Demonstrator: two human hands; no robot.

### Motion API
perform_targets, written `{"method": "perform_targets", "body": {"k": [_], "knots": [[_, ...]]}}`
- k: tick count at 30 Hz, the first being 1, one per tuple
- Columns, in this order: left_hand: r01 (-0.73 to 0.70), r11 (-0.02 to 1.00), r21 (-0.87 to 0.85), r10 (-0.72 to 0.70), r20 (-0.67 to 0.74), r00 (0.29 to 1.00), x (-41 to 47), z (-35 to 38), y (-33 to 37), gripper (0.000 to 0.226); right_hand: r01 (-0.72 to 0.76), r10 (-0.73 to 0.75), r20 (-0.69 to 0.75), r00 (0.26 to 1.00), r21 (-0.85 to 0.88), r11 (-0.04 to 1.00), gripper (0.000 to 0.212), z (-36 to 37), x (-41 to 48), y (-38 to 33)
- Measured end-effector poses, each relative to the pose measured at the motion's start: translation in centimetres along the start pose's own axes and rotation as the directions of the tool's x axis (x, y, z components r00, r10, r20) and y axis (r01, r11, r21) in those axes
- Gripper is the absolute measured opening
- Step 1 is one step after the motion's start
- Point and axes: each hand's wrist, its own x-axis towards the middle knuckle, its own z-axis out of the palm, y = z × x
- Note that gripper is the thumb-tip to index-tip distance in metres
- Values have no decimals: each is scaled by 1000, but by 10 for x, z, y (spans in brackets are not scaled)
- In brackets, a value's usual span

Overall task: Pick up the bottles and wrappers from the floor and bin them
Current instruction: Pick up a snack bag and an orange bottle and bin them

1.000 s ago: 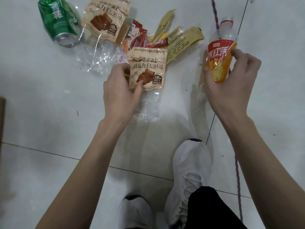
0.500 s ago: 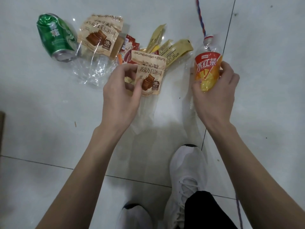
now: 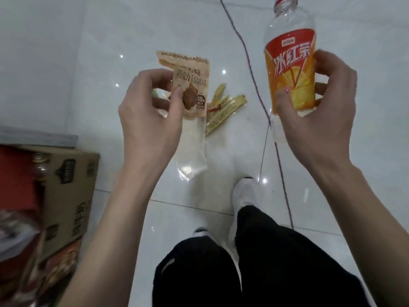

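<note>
centre: snack wrapper (image 3: 191,85) in left hand (image 3: 150,120) | upper right: bottle (image 3: 290,69) upright in right hand (image 3: 316,120) | between them: sachets (image 3: 223,109) on floor (image 3: 110,29), partly behind wrapper | lower left: cardboard box (image 3: 70,187) | lower centre: shoes (image 3: 245,193) | cord (image 3: 247,60) on floor, top centre to lower right

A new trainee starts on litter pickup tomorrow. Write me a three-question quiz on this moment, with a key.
1. True or false: the left hand is empty.
2. Which of these lies on the floor between the two hands? A. yellow sachets B. a glass jar C. a spoon
3. Fill in: the right hand grips an orange-labelled ____.
Key: 1 false, it pinches the beige snack wrapper. 2 A. 3 bottle.
</note>
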Motion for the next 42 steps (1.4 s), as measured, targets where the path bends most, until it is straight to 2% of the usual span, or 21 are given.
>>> {"method": "perform_targets", "body": {"k": [10, 15, 19, 28, 37, 42], "knots": [[-15, 998, -56, 16, 9, 1000, -32, -209, 280, 16, -34, 61, -110, 992, 228, 973, 64, -212, -39, -268], [-42, 993, -110, 45, 30, 999, -70, -292, 371, 15, -62, 112, -149, 982, 310, 949, 66, -289, -100, -363], [-108, 985, -132, 117, 60, 991, -106, -339, 422, 15, -87, 159, -194, 968, 337, 938, 66, -338, -153, -411], [-222, 955, -196, 247, 109, 963, -224, -385, 485, 17, -112, 230, -276, 933, 386, 916, 66, -434, -277, -443], [-318, 933, -170, 339, 117, 933, -410, -402, 491, 15, -69, 217, -334, 917, 403, 913, 67, -506, -446, -401], [-289, 940, -181, 320, 170, 932, -500, -418, 495, 12, -87, 261, -371, 891, 424, 901, 65, -553, -540, -388]]}}
